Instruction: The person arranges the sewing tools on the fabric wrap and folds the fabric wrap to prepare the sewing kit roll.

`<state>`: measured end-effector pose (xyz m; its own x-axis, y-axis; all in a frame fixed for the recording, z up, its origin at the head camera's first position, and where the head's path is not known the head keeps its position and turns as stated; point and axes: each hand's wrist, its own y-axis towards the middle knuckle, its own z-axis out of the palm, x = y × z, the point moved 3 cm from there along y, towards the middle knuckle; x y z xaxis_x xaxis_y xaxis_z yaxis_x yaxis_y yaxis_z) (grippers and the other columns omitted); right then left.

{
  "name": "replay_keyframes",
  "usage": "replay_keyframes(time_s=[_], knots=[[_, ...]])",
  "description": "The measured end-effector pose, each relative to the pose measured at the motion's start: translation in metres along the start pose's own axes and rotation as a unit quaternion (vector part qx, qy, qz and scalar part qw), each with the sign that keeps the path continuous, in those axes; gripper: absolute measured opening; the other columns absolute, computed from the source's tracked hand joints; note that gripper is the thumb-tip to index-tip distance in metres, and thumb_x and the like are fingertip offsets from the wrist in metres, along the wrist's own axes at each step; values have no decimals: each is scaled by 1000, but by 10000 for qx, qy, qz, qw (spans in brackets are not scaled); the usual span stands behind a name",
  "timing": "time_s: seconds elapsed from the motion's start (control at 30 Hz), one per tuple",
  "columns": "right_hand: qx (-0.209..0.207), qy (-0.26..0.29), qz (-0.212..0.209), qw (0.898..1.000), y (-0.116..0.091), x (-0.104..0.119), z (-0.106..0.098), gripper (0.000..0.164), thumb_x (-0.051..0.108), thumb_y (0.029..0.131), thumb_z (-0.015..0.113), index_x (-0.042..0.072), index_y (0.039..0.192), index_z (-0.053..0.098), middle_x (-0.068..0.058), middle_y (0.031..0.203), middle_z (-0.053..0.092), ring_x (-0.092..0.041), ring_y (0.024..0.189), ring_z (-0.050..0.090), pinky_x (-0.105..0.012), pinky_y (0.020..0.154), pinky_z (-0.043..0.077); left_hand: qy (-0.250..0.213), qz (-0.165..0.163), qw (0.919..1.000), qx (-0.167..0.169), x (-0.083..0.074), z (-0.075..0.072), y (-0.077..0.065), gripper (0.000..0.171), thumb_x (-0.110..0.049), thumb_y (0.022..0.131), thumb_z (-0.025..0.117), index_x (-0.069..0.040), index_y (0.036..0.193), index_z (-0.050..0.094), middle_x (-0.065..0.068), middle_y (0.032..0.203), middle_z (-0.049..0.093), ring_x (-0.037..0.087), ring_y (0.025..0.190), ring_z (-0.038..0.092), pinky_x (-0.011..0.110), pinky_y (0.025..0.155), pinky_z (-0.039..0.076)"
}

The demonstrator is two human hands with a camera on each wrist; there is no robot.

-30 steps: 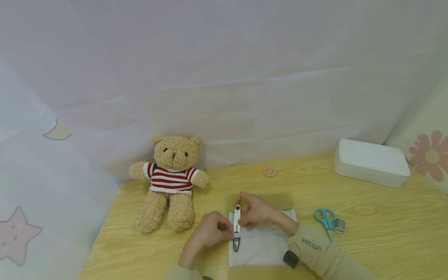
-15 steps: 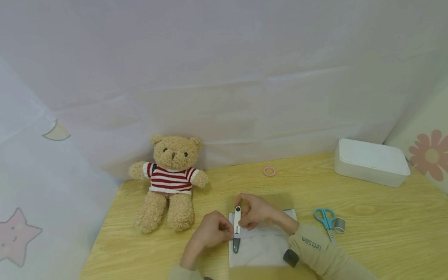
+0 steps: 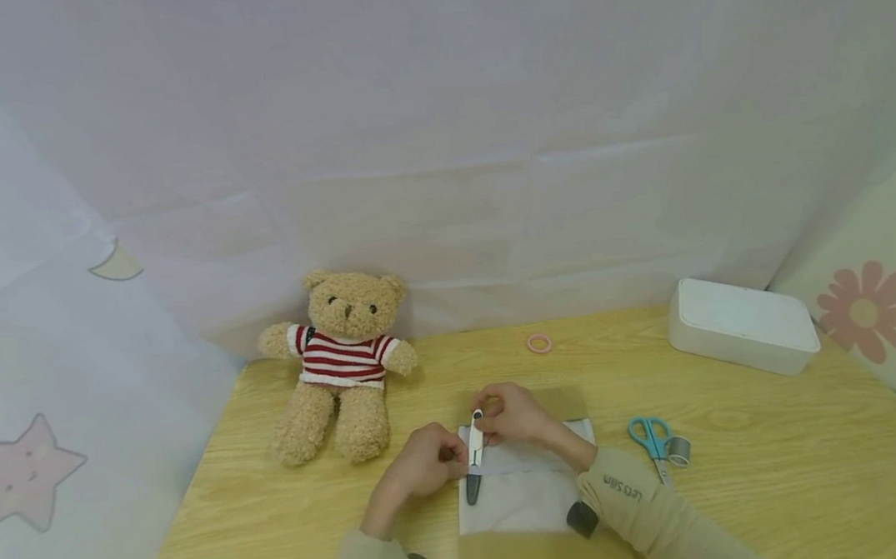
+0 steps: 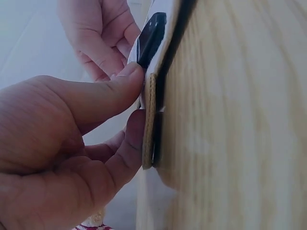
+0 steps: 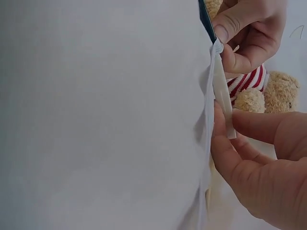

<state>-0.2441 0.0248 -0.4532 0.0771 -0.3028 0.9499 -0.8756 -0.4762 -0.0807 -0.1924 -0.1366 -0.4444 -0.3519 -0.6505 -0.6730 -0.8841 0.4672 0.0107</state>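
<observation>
A slim white tool (image 3: 477, 447) with a dark tapered end (image 4: 152, 40) lies lengthwise on the left side of a white fabric panel (image 3: 525, 503); its exact kind is unclear. A pale band (image 3: 527, 466) crosses the panel, and the tool passes under it. My right hand (image 3: 516, 417) pinches the tool's white end between thumb and fingers. At the panel's left edge, my left hand (image 3: 424, 461) pinches the stitched brown edge (image 4: 149, 120) beside the band. In the right wrist view the tool (image 5: 222, 91) stands slightly off the fabric.
A teddy bear (image 3: 342, 359) in a striped shirt sits to the left. Turquoise scissors (image 3: 653, 441) and a grey thread spool (image 3: 678, 450) lie on the right. Farther back are a pink ring (image 3: 538, 343) and a white box (image 3: 744, 325). Brown material (image 3: 538, 553) extends below the panel.
The right fingers have shifted slightly on the tool's white end, and the tool has turned a little. The left hand stays almost in place at the panel's edge.
</observation>
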Motion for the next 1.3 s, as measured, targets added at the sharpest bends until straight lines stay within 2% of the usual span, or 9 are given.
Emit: replay_keyframes(time_s=[0.27,0.5,0.63,0.77,1.13,1.23,1.3], knots=[[-30,99,63,9999,2,-2,2,18,-6,81,68,-8,98,62,-13,73,69,-15,56,64,-29,55,54,226,419,9986,209,-3,-2,-1,16,-4,81,70,-14,72,61,-3,76,48,14,76,44,27,69,35],[-122,-30,108,9999,2,-1,2,18,-4,83,67,-8,100,61,-13,72,68,-16,55,64,-28,54,54,40,638,9967,499,-5,-4,-3,15,-7,88,66,-14,76,61,1,81,48,17,78,43,25,68,36],[207,-351,61,9992,1,1,6,15,-3,84,67,-5,97,63,-10,72,69,-16,56,65,-28,54,54,176,711,9965,404,-4,-3,-2,15,-8,88,65,-14,76,58,2,81,47,15,79,42,25,69,36],[551,-427,45,9976,1,2,10,12,-4,85,66,-5,97,64,-7,76,69,-15,57,64,-27,55,54,317,628,9972,268,-4,0,-1,17,-8,90,63,-14,76,55,0,81,46,13,79,41,25,69,35],[383,135,127,9991,-3,-2,7,19,-4,82,69,-7,100,64,-12,75,69,-14,58,64,-29,57,55,325,393,9987,81,-5,2,1,17,-2,82,65,-13,74,57,-1,78,46,11,74,41,26,67,36],[370,90,162,9991,-2,-3,7,20,-6,80,71,-7,99,64,-11,75,69,-15,58,65,-30,57,55,384,368,9986,45,-5,2,0,16,-1,81,66,-12,73,58,-2,77,46,10,74,41,26,67,36],[380,-123,108,9991,-2,-3,7,20,-5,79,72,-6,98,65,-9,75,68,-16,57,65,-29,56,55,404,304,9987,47,-5,2,0,17,-1,82,66,-13,73,58,-2,77,46,10,74,41,26,67,36]])
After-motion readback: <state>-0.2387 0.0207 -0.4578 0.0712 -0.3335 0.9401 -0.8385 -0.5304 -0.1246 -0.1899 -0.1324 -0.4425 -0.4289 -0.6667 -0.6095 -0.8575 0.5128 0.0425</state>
